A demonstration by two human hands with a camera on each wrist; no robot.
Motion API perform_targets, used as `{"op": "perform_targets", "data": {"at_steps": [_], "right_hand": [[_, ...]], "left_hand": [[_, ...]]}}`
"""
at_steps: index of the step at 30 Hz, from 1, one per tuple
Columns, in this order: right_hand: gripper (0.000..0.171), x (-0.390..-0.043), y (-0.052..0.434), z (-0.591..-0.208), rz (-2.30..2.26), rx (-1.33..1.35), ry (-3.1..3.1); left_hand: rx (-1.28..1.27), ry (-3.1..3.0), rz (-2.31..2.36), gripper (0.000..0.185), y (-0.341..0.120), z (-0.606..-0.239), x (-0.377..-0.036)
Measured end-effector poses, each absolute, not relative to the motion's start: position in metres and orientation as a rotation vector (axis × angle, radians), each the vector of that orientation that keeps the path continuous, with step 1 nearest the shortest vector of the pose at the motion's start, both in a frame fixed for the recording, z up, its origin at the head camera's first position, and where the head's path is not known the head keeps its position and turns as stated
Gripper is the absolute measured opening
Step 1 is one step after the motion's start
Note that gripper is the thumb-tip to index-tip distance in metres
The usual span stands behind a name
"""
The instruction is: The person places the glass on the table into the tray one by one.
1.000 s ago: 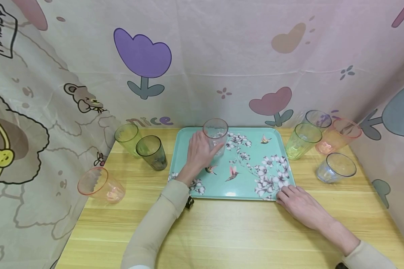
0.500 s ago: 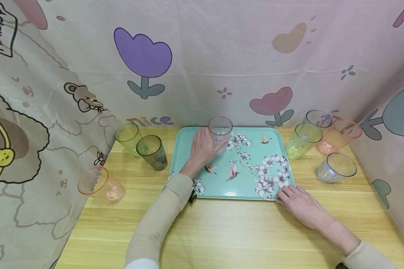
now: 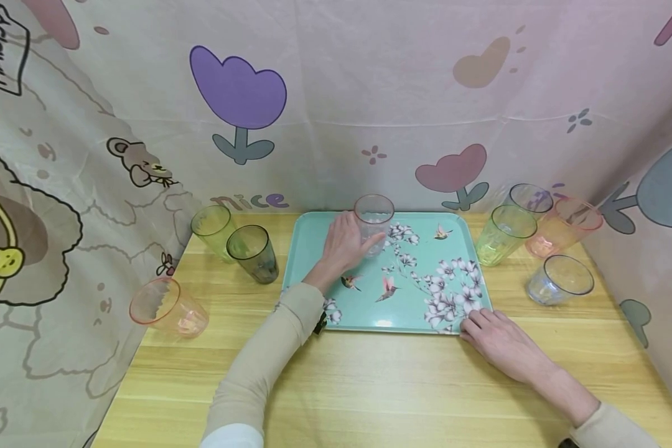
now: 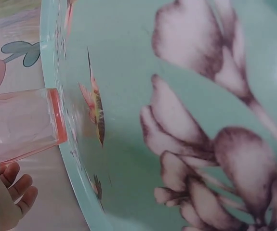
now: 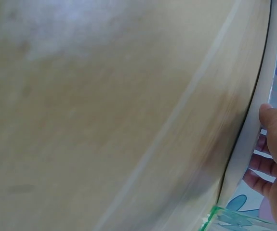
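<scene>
free: tray (image 3: 313, 230) middle, near surface (image 3: 392, 386) | blocked: cups flanking left (image 3: 252, 252), right (image 3: 504, 233)

A light wooden tabletop (image 3: 381, 386) carries a teal flowered tray (image 3: 425, 274) at the middle of its far edge. Three tumblers stand near the left edge: yellow-green (image 3: 213, 231), dark grey (image 3: 252, 252), pink (image 3: 167, 307). Four more cluster at the far right corner (image 3: 537, 233).

A tray (image 3: 313, 249) is set at the table's (image 3: 369, 386) rear centre. One cup (image 3: 373, 224) stands on its far part; three cups are placed left of the tray, four right. A curtain (image 3: 369, 93) hangs behind.
</scene>
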State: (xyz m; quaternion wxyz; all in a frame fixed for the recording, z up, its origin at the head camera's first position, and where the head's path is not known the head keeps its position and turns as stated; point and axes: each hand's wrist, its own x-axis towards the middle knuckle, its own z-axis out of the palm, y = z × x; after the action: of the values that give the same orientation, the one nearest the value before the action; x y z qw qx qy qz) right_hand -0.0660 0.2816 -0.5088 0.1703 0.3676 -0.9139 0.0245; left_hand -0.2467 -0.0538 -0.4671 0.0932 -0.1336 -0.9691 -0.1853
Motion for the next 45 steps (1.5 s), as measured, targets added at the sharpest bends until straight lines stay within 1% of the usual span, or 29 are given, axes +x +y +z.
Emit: {"op": "perform_targets", "data": {"at_steps": [8,17,23,25,30,36,45], "right_hand": [[0.015,-0.065,0.282,-0.508,0.063,1.047,-2.594],[0.018,-0.066,0.282,-0.508,0.059,1.043,-2.594],[0.025,-0.066,0.282,-0.509,0.063,1.044,-2.591],[0.022,-0.066,0.282,-0.509,0.067,1.041,-2.595],[0.01,-0.065,0.282,-0.508,0.073,1.031,-2.615],[0.011,-0.065,0.281,-0.508,0.064,1.024,-2.624],[0.011,-0.065,0.281,-0.507,0.06,1.022,-2.626]], "left_hand": [[-0.408,-2.909,-0.496,0.088,-0.047,-0.468,-0.249],[-0.374,-2.942,-0.603,0.088,-0.051,-0.469,-0.255],[-0.411,-2.931,-0.594,0.09,-0.054,-0.471,-0.258],[-0.41,-2.932,-0.599,0.09,-0.055,-0.471,-0.259],[-0.397,-2.94,-0.613,0.09,-0.059,-0.471,-0.26],[-0.413,-2.929,-0.657,0.092,-0.063,-0.47,-0.261],[-0.344,-2.914,-0.884,0.109,-0.066,-0.468,-0.259]]}}
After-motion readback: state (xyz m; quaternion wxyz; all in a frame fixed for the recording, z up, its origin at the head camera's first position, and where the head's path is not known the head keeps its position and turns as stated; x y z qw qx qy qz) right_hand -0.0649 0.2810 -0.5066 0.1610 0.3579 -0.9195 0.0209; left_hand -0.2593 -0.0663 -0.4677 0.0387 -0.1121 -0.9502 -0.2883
